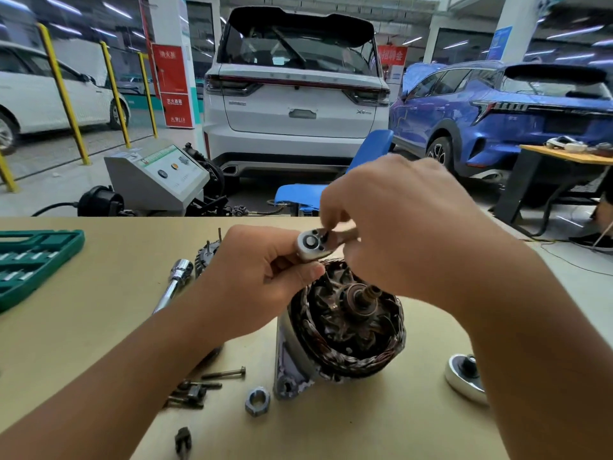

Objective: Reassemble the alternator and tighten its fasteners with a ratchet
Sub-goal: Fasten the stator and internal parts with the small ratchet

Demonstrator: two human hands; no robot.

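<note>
Both hands pinch the ratchet (313, 244) head: left hand (262, 280) curled beneath, right hand (408, 227) fingering its switch; the alternator (341, 330) stands just below, probably heavy, best gripped by its casing

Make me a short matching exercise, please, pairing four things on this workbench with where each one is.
Things:
1. ratchet head
2. large nut
3. socket case
4. long bolt

Places:
A. far left of the table
B. held in both hands above the alternator
C. lying left of the alternator's base
D. just in front of the alternator's mounting ear

Pairs: 1-B, 2-D, 3-A, 4-C
</note>
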